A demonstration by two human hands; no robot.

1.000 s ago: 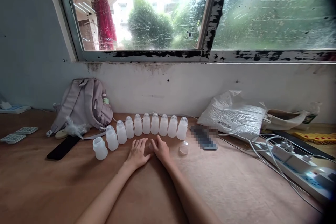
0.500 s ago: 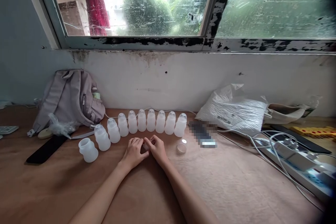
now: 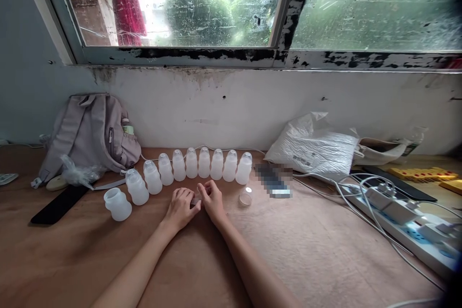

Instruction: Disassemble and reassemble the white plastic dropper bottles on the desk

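My left hand (image 3: 181,208) rests low over the table with its fingers curled round a small clear ribbed ring (image 3: 196,200), mostly covered by the fingers. Close beside it, my right hand (image 3: 212,198) has thumb and fingertips pinched together at the ring's far side; what lies between them is too small to make out. An uncapped frosted bottle (image 3: 118,204) stands upright at the left end of a curved row. Several more frosted bottles (image 3: 204,163) with clear caps stand behind my hands. To the right of my right hand sits a clear cap (image 3: 246,196).
A grey-pink backpack (image 3: 90,134) leans at the back left, with a black phone (image 3: 59,205) before it. On the right lie a partly blurred phone (image 3: 276,183), a silvery plastic package (image 3: 314,149) and a power strip (image 3: 415,231) with loose white cables.
The view has tilted down and shifted a little. My hands came together over the clear ring, then my right fingers drew slightly away from the left hand. The bottles have stayed in place.
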